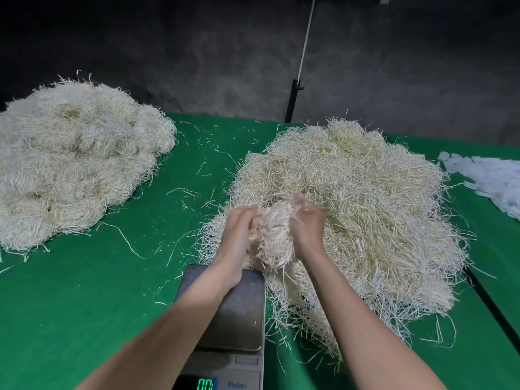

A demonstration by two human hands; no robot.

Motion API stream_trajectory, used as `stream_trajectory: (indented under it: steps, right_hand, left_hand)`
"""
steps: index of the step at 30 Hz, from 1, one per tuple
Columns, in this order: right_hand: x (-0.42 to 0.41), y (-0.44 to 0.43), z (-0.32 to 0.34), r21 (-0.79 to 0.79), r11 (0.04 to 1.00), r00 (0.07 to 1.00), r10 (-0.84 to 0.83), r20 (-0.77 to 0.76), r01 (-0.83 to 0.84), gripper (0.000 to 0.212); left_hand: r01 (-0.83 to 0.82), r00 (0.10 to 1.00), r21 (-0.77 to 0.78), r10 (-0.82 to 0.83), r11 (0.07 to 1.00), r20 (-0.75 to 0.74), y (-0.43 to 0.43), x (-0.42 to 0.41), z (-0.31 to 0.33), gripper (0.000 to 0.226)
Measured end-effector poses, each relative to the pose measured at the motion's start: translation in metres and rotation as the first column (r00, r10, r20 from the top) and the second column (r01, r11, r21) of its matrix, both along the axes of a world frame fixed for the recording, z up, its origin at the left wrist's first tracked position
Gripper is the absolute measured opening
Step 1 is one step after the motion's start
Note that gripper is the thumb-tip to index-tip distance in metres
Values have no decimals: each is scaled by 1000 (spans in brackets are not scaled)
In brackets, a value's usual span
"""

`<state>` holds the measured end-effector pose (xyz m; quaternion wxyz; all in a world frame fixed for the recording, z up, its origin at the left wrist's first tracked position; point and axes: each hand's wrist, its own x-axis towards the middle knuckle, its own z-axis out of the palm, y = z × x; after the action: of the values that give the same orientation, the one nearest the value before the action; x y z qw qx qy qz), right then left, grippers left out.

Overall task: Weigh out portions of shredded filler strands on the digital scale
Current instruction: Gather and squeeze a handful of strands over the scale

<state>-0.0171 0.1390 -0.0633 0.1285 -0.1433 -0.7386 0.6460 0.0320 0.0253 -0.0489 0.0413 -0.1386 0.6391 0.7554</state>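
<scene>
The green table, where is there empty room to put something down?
Bare green table lies near-left, between the left pile and the scale. A strand-littered lane runs between both piles. Crowded: right pile, paper scraps.

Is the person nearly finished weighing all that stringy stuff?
Not nearly, I think. The heap at the left may be portions already weighed, though I cannot be sure. Right now the left hand and right hand hold a bundle of strands above the scale's far edge. The digital scale has a bare pan and its display seems to show zeros. The big loose pile on the right is left.
</scene>
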Motion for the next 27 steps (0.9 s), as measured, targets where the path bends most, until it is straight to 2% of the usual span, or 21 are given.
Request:
stream_trajectory:
  steps: [2,3,4,5,6,7,8,9,11,13,15,16,18,19,21,23,24,27]
  right_hand:
    - [0,-1,0,-104,988,994,-112,-2,111,21]
    - [2,-5,1,-73,990,992,-123,-40,120,17]
    - [7,-9,3,2,996,993,-93,-76,94,14]
    - [12,-16,-1,90,996,994,-13,-105,22,12]
    - [21,-23,-5,188,981,991,73,-112,-51,14]
    - [29,-28,-12,313,945,982,142,-124,-97,20]
    - [41,-34,-16,451,883,967,213,-142,-129,28]
    - [52,-39,-22,560,815,947,280,-158,-148,35]
    - [62,-42,-20,632,760,920,342,-191,-151,45]
    - [48,-33,-10,614,783,945,268,-188,-100,46]
    - [29,-13,3,438,896,969,163,-188,-66,41]
    - [27,-11,5,385,921,965,152,-215,-60,41]
    - [39,-26,1,492,870,938,152,-311,22,42]
    - [48,-35,0,553,832,930,172,-325,39,41]
    - [43,-32,-3,573,820,936,212,-281,-14,43]
    - [28,-13,3,437,895,955,199,-218,-87,48]
    - [26,-8,4,379,923,961,160,-223,-66,50]
    - [50,-32,-9,480,876,952,101,-290,53,44]
  left_hand:
    - [14,998,-18,-15,1000,-56,8,7,-2,85]
    - [45,996,-22,-46,999,-74,16,11,-5,102]
    - [70,997,-68,-73,995,-39,24,15,-4,110]
    - [60,998,-73,-61,996,-14,31,10,-4,105]
    - [-13,1000,-37,14,999,10,33,1,-1,88]
    - [-108,994,23,107,994,37,31,-11,4,70]
    - [-187,978,49,181,981,103,24,-23,8,60]
    - [-269,957,68,259,961,133,17,-35,7,56]
    - [-309,944,67,297,949,142,11,-38,2,68]
    - [-191,977,81,182,978,108,20,-19,-4,69]
    - [-50,989,85,38,995,143,34,-3,-2,80]
    - [-21,984,82,6,996,179,34,-4,-1,83]
    - [-74,985,159,48,985,163,27,-17,3,53]
    - [-136,979,147,110,980,170,24,-21,5,38]
    - [-145,972,25,138,989,189,25,-19,3,31]
    - [-85,977,50,74,995,202,33,-10,-4,24]
    - [-71,975,53,58,996,214,35,-8,-5,27]
    - [-110,986,64,101,992,131,26,-19,-4,30]
